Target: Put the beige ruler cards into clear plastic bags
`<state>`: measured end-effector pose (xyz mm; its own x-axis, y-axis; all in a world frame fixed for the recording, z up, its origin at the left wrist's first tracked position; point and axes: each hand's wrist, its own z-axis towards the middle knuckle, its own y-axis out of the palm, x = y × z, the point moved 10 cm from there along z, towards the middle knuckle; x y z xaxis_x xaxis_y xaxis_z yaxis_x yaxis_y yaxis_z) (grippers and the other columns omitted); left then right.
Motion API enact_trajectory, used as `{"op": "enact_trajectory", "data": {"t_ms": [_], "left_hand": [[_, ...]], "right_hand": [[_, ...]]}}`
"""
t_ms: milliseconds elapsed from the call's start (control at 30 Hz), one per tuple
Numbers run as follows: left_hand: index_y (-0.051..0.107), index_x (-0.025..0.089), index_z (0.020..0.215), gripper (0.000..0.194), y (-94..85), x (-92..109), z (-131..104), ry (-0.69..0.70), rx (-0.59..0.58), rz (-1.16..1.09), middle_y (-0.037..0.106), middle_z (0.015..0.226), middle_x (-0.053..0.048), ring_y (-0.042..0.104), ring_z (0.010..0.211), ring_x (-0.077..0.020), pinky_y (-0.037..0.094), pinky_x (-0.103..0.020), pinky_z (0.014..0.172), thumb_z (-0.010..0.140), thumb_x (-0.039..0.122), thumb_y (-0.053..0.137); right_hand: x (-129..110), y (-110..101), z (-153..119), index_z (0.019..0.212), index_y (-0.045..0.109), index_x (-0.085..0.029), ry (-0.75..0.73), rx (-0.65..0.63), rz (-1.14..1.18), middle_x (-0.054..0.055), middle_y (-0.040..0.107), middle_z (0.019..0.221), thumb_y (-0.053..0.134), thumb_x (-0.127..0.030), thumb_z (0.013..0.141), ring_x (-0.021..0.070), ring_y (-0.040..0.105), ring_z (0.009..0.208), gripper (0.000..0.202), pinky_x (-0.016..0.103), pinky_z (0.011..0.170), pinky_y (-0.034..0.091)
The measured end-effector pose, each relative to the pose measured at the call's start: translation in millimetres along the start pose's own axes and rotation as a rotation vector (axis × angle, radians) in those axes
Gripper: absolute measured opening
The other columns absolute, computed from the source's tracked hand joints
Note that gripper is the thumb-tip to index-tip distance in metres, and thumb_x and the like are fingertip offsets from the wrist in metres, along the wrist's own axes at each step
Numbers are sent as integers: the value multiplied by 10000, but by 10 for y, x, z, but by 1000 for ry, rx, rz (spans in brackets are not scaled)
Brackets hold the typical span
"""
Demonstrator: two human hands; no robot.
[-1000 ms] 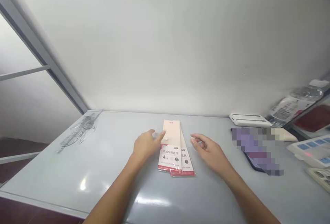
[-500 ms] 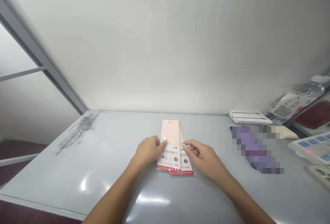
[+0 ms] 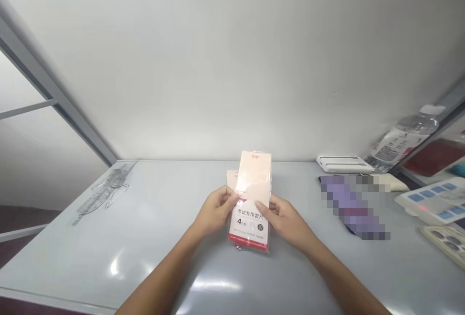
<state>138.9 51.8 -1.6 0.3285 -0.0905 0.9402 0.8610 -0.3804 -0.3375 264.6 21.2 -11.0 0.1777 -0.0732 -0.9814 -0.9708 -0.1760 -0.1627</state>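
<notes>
A pale pink and white packet (image 3: 255, 174) in clear wrapping, with a red lower band and dark print, is held between both hands. My left hand (image 3: 218, 208) pinches its left edge with the thumb on top. On the right edge, my right hand (image 3: 285, 217) grips it, thumb over the front and fingers behind. A second pale packet (image 3: 231, 177) shows partly behind it at the upper left; most of it is hidden. Both packets are over the grey table (image 3: 156, 237).
At the right are a white device (image 3: 343, 164), a clear bottle (image 3: 407, 136), a purple blurred item (image 3: 348, 206), a white case with blue squares (image 3: 436, 199) and a phone-like item (image 3: 446, 242). A drawing (image 3: 103, 191) marks the table's left.
My right hand has taken hold of the right packet and raised it in front of the other one. The two packets now overlap far more. The view has shifted slightly.
</notes>
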Motion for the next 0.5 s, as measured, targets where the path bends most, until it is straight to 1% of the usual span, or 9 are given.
{"op": "enact_trajectory", "data": {"t_ms": [33, 100, 133, 200, 300, 400, 500], "left_hand": [[511, 179, 886, 355, -33, 31, -13, 26, 52, 81, 571, 724, -13, 495, 522, -93, 394, -220, 475, 808, 500, 380], [507, 211, 1042, 372, -87, 110, -51, 88, 150, 250, 592, 861, -24, 516, 554, -94, 424, -233, 513, 791, 473, 425], [495, 229, 1092, 389, -85, 146, -69, 119, 172, 317, 591, 923, -24, 524, 571, -93, 436, -236, 531, 782, 459, 445], [509, 242, 1099, 372, -29, 184, -90, 165, 157, 410, 591, 981, -24, 539, 602, -95, 450, -237, 557, 783, 430, 453], [559, 219, 1042, 310, 45, 193, -106, 219, 132, 516, 618, 931, -33, 551, 636, -109, 449, -235, 572, 812, 370, 415], [563, 203, 1059, 315, 78, 198, -120, 268, 141, 622, 636, 859, -41, 555, 636, -121, 435, -240, 566, 827, 311, 379], [564, 204, 1060, 322, 109, 226, -138, 307, 138, 702, 638, 803, -44, 552, 616, -126, 408, -240, 546, 845, 292, 340]], "right_hand": [[-41, 20, -10, 997, 566, -177, -25, -8, 61, 75, 662, 905, 459, -463, 794, 214, 622, 791, 366, 321, 645, 500], [-101, 26, -30, 1002, 569, -175, -66, 10, 101, 77, 664, 900, 483, -438, 788, 222, 624, 788, 349, 333, 652, 507], [-120, 28, -40, 997, 573, -175, -80, 17, 99, 76, 665, 891, 489, -427, 786, 221, 624, 777, 338, 334, 648, 507], [-131, 45, -55, 972, 581, -174, -92, 17, 77, 67, 666, 848, 489, -412, 788, 212, 621, 740, 314, 329, 631, 505], [-120, 80, -75, 919, 584, -176, -92, 0, 37, 46, 650, 759, 468, -401, 800, 188, 602, 675, 280, 310, 601, 497], [-121, 114, -97, 865, 590, -181, -90, -15, -11, 25, 625, 678, 450, -401, 806, 167, 578, 605, 267, 289, 558, 483], [-163, 121, -118, 778, 610, -179, -108, 5, -101, 19, 610, 621, 459, -405, 791, 168, 568, 585, 272, 275, 524, 465]]}}
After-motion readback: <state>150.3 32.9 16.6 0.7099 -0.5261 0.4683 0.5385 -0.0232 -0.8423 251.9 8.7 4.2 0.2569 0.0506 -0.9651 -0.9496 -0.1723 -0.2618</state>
